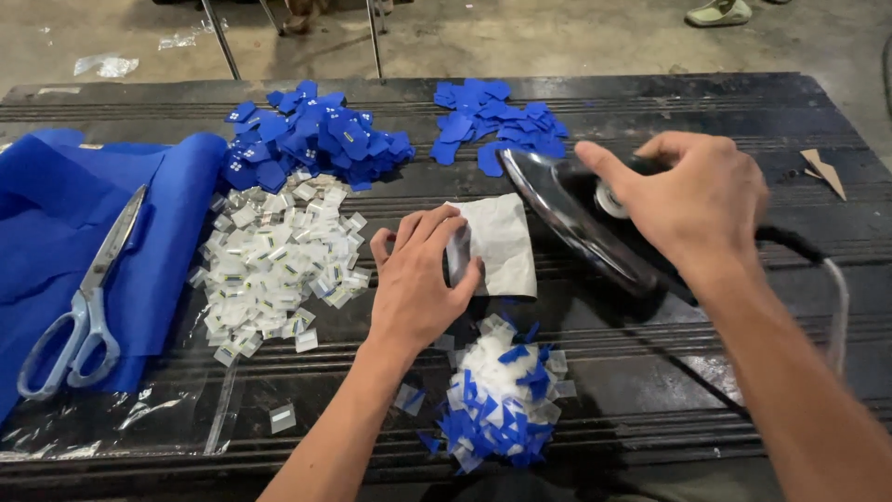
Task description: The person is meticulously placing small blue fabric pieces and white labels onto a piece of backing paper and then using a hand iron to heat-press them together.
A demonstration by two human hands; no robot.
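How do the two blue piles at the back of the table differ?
The left blue pile is larger and heaped higher; the right blue pile is smaller and flatter. Pieces in the left pile carry small white marks; the right pile's pieces look plain blue. The left pile runs into the heap of clear and white pieces; the right pile lies just behind the iron, held in the right hand. Both are loose blue cut pieces.

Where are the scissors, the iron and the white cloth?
scissors [88, 284], head view, on the blades near the pivot.
iron [576, 228], head view, on its shiny soleplate.
white cloth [502, 246], head view, on its bare middle.
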